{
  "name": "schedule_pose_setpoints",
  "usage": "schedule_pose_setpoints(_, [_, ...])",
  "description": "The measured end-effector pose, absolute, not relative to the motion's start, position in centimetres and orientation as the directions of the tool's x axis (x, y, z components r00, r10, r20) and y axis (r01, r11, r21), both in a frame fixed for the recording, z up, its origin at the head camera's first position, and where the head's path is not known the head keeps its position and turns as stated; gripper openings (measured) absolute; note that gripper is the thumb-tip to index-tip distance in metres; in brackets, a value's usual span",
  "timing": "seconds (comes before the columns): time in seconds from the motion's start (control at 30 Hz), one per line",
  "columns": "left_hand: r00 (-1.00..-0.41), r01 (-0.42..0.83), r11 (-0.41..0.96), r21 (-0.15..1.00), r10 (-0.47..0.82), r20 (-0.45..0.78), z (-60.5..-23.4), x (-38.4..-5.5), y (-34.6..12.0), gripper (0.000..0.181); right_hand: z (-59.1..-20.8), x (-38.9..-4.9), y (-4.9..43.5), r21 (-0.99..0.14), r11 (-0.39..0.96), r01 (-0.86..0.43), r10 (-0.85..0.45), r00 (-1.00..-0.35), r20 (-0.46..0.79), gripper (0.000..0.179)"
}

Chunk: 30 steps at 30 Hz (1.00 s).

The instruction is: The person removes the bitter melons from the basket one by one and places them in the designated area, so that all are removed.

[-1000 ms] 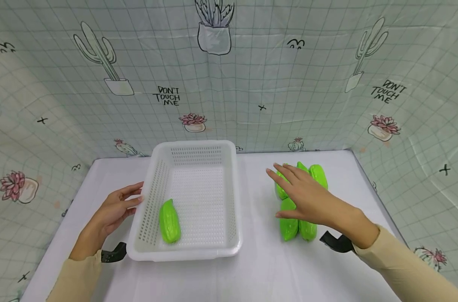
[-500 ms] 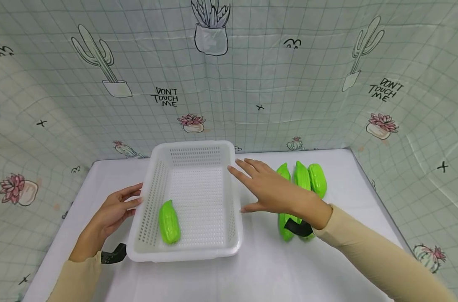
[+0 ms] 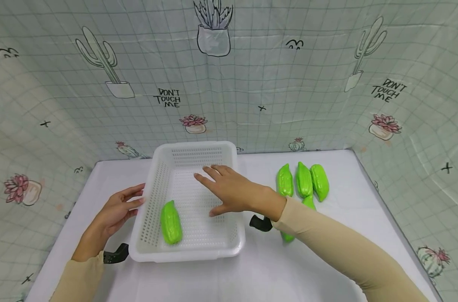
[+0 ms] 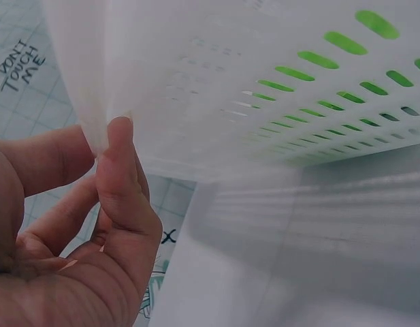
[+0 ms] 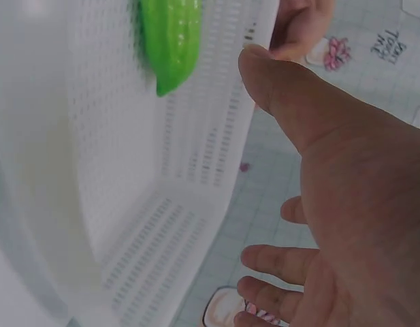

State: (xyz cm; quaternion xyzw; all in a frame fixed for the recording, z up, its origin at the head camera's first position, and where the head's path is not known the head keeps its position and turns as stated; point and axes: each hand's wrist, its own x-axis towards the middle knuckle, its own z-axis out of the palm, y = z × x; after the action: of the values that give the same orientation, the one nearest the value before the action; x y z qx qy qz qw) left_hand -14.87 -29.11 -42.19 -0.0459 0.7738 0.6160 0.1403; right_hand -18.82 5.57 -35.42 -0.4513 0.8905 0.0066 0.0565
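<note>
My left hand [image 3: 117, 209] pinches the left rim of a white perforated basket [image 3: 232, 245] between thumb and fingers, as the left wrist view shows. Inside the basket, toward its left side, lies one bright green bitter melon [image 3: 171, 222]. Through the slots of the near wall its green shows in the left wrist view. My right hand [image 3: 232, 188] hovers over the basket's right half, fingers spread and holding nothing. In the right wrist view the bitter melon [image 5: 172, 41] lies apart from that hand's thumb.
Right of the basket, several more bitter melons [image 3: 303, 180] lie grouped on the white table [image 3: 349, 193]; my right forearm partly covers the nearer ones. Behind the table hangs a grid-patterned cloth [image 3: 251, 75] with cactus drawings.
My right hand has moved left, from above the grouped bitter melons to over the basket, with spread fingers. My left hand and the bitter melon in the basket have kept their places.
</note>
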Motion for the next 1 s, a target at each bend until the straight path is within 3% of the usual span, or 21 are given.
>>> schedule_pose_setpoints(0.5, [-0.955,-0.257,0.241,0.936,0.083,-0.284,-42.3,-15.0,-29.1,0.068,-37.6,-19.0,-1.5,-0.006,0.577,-0.817,-0.789,-0.555,-0.264,0.108])
schedule_pose_setpoints(1.0, [-0.955,-0.254,0.249,0.935,0.091,-0.284,-42.2,-15.0,-29.1,0.067,-40.6,-18.5,-5.4,0.009,0.572,-0.82,-0.748,-0.526,-0.405,0.108])
